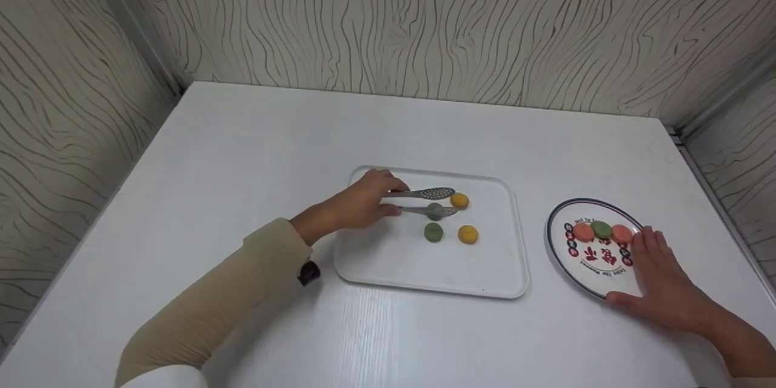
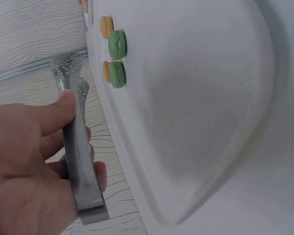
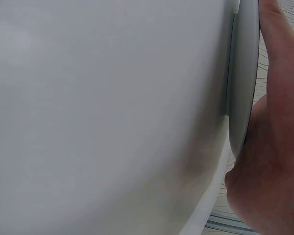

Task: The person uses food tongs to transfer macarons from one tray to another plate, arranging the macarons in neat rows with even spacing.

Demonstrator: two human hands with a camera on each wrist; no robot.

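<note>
My left hand [image 1: 370, 199] grips metal tongs [image 2: 78, 161] with perforated tips, held spread above a white tray [image 1: 394, 264]. Between or below the tips lies a green macaron [image 1: 434, 212], partly covered by the lower arm of the tongs. A second green macaron [image 1: 433, 232] and two yellow macarons [image 1: 467, 234] sit close by on the tray. My right hand [image 1: 670, 291] rests against the right rim of a round plate [image 1: 597, 284], fingers extended. Two coral macarons [image 1: 583, 231] with a green macaron [image 1: 601, 230] between them form a row on that plate.
Tray and plate stand apart on a white table [image 1: 242, 151], the plate to the right. Wood-grain patterned panels [image 1: 394, 24] rise behind the table and at both sides. A dark object [image 1: 308, 273] shows under the left wrist.
</note>
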